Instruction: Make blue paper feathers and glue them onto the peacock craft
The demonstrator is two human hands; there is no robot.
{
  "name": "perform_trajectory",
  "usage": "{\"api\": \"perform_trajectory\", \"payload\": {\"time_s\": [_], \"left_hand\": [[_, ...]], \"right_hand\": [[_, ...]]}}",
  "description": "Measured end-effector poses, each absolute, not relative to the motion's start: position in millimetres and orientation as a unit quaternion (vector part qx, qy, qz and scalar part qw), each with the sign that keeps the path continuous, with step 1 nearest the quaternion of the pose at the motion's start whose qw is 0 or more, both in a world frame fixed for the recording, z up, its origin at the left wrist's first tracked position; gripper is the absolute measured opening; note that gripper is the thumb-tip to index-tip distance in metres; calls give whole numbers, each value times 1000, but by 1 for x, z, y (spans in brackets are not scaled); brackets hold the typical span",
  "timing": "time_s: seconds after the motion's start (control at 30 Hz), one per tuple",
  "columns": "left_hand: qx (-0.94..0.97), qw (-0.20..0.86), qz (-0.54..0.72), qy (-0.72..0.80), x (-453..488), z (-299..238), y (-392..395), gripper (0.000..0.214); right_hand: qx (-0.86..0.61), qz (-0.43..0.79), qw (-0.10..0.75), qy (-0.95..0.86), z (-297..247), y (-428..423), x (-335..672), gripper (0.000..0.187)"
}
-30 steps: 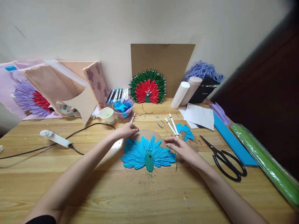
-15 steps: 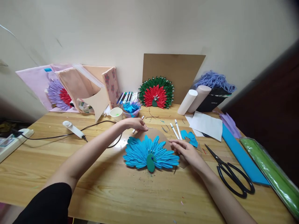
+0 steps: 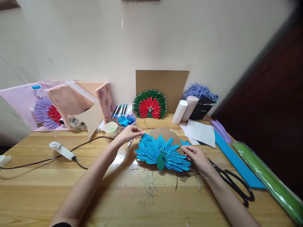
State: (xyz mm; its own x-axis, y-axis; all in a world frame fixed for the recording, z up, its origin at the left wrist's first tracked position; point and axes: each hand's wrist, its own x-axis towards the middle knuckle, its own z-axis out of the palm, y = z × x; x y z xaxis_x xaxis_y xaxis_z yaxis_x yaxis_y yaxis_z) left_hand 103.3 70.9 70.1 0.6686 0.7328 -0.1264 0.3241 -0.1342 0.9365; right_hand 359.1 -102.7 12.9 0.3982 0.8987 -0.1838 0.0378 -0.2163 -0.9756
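Between my hands is a peacock craft (image 3: 151, 154) with layered blue paper feathers on a round cardboard backing (image 3: 165, 135). A green body (image 3: 161, 162) with a blue eye bead sits at its lower middle. My left hand (image 3: 130, 133) pinches the upper left edge of the craft. At the right edge, my right hand (image 3: 194, 155) pinches the cardboard with thumb and fingers. The craft looks slightly lifted and tilted above the table. Behind my right forearm lie large black scissors (image 3: 233, 181), partly covered.
A finished red and green peacock (image 3: 150, 105) leans on a cardboard sheet (image 3: 163, 78). A paper cup (image 3: 110, 128), a bowl of blue scraps (image 3: 126, 120) and a white glue gun-like device (image 3: 62, 151) with a cord stand left. Paper rolls (image 3: 180, 112) and green wrapped paper (image 3: 267, 179) lie right.
The craft has shifted right and tilted, with both hands moving along with it. Dark marks and bits on the table beneath now show more. The camera view has also shifted.
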Motion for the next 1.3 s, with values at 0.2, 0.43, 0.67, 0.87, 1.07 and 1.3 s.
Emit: {"api": "perform_trajectory", "payload": {"time_s": [0.2,0.43,0.67,0.87,1.07,1.3], "left_hand": [[754,507,215,359,113,63,72,26],[762,500,207,355,114,59,74,23],[748,536,180,348,114,58,73,25],[759,525,148,356,116,67,65,31],[765,521,136,354,114,70,65,25],[760,533,135,346,114,70,65,24]], "right_hand": [[-657,423,516,-351,5,-103,364,42],[-657,420,516,-354,5,-103,362,38],[-646,428,535,-337,5,-103,360,37],[-643,420,541,-343,7,-103,358,35],[-647,412,535,-354,7,-104,357,36],[-652,399,533,-362,7,-103,357,35]]}}
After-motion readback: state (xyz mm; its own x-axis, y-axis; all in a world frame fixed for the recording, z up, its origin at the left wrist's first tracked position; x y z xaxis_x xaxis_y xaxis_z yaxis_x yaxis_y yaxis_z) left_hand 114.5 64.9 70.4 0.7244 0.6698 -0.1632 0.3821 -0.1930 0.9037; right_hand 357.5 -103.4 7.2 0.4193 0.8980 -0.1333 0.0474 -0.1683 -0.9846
